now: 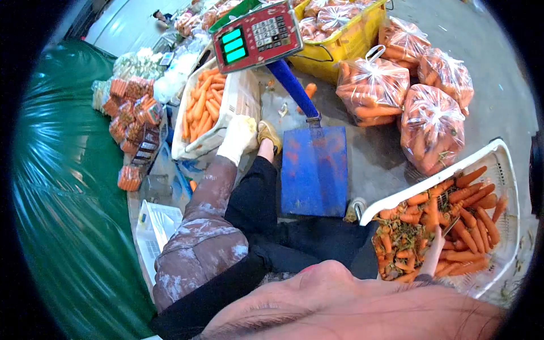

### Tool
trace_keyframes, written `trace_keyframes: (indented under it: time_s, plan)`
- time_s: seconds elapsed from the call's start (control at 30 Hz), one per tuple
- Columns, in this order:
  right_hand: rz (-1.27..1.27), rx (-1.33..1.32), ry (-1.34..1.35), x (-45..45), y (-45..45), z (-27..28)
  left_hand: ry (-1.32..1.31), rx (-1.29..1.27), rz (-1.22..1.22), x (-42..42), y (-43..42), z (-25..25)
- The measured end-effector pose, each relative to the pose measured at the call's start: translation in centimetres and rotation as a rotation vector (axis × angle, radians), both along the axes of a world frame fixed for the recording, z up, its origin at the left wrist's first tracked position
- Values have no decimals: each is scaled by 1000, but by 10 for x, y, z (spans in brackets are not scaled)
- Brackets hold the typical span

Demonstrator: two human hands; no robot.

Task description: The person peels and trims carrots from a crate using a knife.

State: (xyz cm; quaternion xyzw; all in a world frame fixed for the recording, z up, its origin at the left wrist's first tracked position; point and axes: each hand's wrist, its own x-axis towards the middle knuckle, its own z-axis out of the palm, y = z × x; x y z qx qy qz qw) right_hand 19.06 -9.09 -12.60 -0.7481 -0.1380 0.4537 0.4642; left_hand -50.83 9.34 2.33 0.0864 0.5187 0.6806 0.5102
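Observation:
My left hand [241, 131], in a white glove, is at the near right edge of a white crate [242, 97] of carrots [203, 105]; its fingers do not show clearly enough to tell whether they grip the rim. My right hand [435, 249] reaches down into a second white crate [506, 164] on the right. It is among loose carrots [467, 226] and carrot pieces mixed with green and brown scraps [403, 243]. One carrot [432, 212] lies right at its fingertips; whether the hand grips it is hidden.
Between the crates stands a scale with a blue platform [313, 170] and a red lit display [258, 37]. Tied bags of carrots [373, 90] sit at the upper right, beside a yellow crate [340, 54]. Packed carrots [133, 107] and a green sheet [68, 187] lie left.

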Motion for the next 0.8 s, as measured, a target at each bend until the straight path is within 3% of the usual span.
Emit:
trace_keyframes:
  time_s: [0.07, 0.13, 0.2, 0.3, 0.33, 0.43, 0.47, 0.5, 0.53, 0.6, 0.67, 0.8]
  plan:
    - [-75, 14, 198, -14, -42, 11, 13, -48, -307, 14, -44, -7]
    - [-155, 38, 326, -55, -60, 71, -59, -231, -404, 18, -70, -14]
    - [-143, 42, 338, -49, -91, 66, 3, -254, -388, 15, -80, -40]
    - [-181, -18, 300, -62, -119, 97, 352, -385, -545, 26, -73, -61]
    - [-166, -6, 273, -65, -128, 96, 574, -311, -605, 37, -70, -71]
    - [-210, -16, 238, -71, -149, 86, 761, -48, -838, 82, -40, -93]
    - [-254, -39, 257, -77, -151, 80, 1144, -35, -911, 98, -20, -97]
    - [-242, -42, 72, -106, -134, 119, 1302, 120, -935, 116, -1, -103]
    - [-263, -56, 61, -108, -132, 118, 1477, 122, -1024, 132, 27, -108]
    - [-204, 95, -27, -108, -127, 105, 1581, 372, -928, 152, 84, -142]
    - [-164, 33, -1, -97, -132, 97, 1844, 238, -1013, 169, 143, -169]
    - [-8, -119, -162, -80, -148, 86, 2270, -8, -1408, 173, 214, -236]
